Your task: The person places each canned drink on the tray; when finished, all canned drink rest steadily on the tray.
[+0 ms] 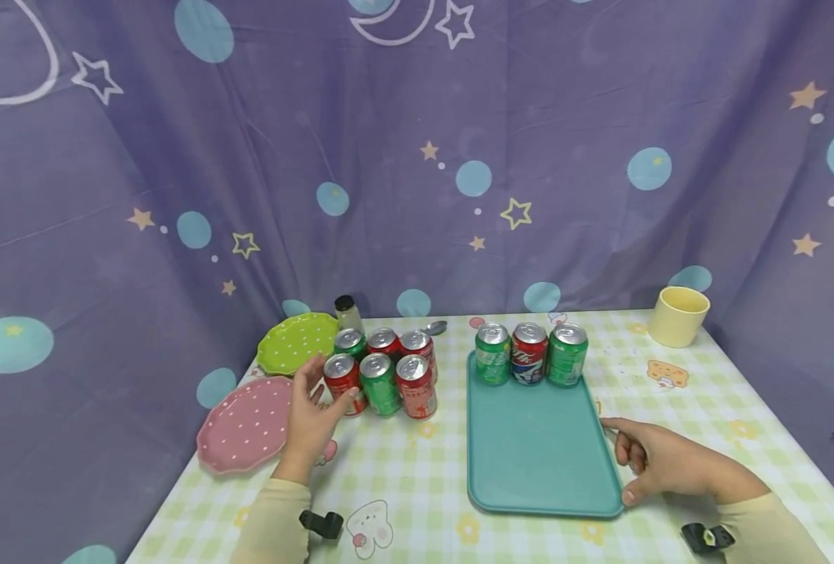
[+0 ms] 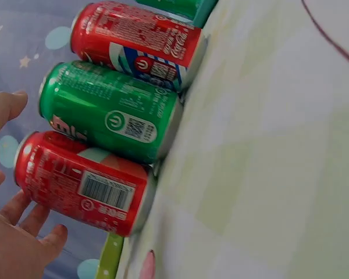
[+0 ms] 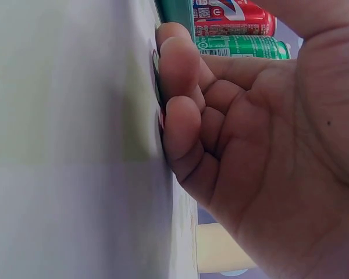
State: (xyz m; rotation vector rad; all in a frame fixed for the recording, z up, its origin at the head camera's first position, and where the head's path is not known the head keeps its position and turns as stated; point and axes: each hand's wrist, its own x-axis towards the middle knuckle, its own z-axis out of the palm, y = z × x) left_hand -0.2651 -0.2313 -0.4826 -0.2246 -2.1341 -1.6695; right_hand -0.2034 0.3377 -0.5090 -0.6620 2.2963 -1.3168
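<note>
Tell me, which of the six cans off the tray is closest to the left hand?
The red can at the left end of the front row; the left hand reaches right beside it, while the other five stand farther right or behind.

My left hand (image 1: 308,419) sits at the near-left can (image 1: 343,383) of a six-can cluster; two plates (image 1: 247,423) lie left of it. Tray (image 1: 539,446) lies right, three cans (image 1: 531,353) on its far end; my right hand (image 1: 659,462) rests at its right edge.

Red/green cans (image 1: 380,368), teal tray (image 1: 539,446)
</note>
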